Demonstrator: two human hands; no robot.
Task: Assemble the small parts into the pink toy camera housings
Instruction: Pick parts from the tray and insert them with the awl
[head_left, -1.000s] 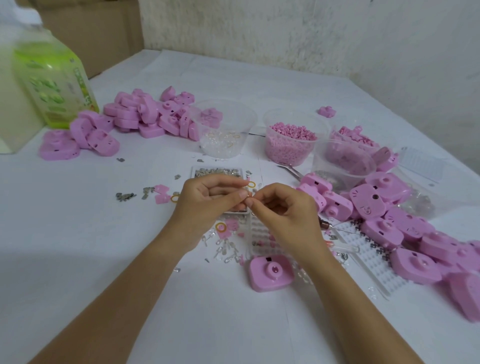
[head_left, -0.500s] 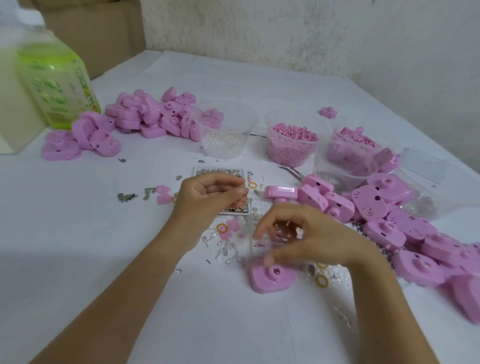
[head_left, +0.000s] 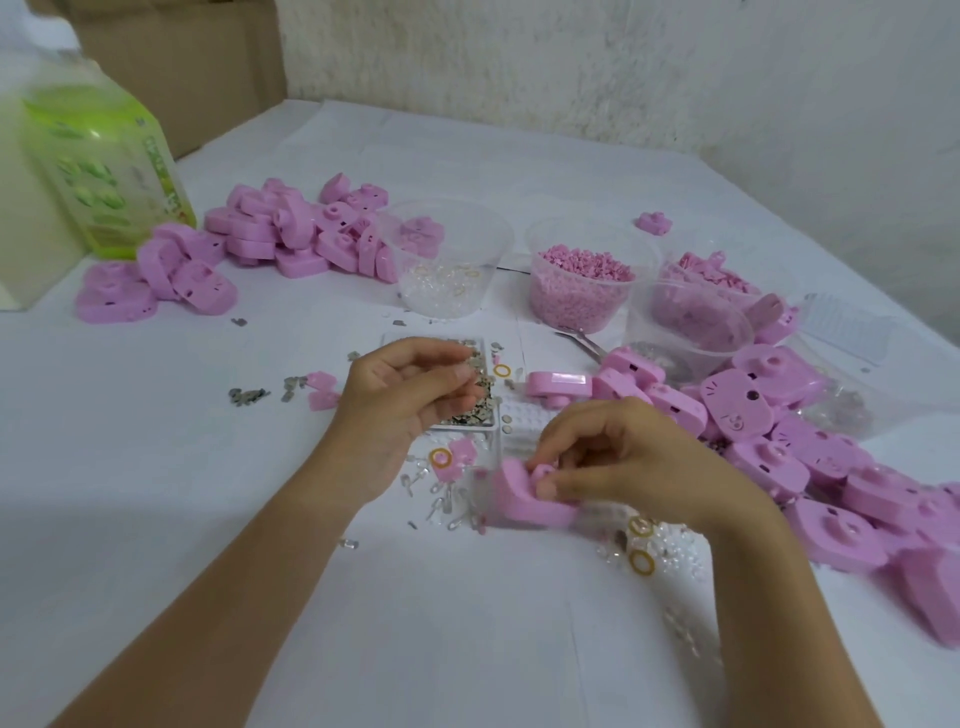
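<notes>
The right hand (head_left: 623, 467) grips a pink housing (head_left: 519, 504), with thumb and fingertips curled on its raised front. It is tipped up off the white table (head_left: 260, 597), dead centre before the person. At its 10 o'clock the left hand (head_left: 405, 410) hovers over a tray of metal bits (head_left: 480, 405), fingers curled, thumb to fingertips — whether it pinches anything, I cannot tell. A near heap of housings (head_left: 831, 467) lies at 3 o'clock and a far pile (head_left: 291, 234) at 11. Clear cups (head_left: 447, 260) stand at 12.
</notes>
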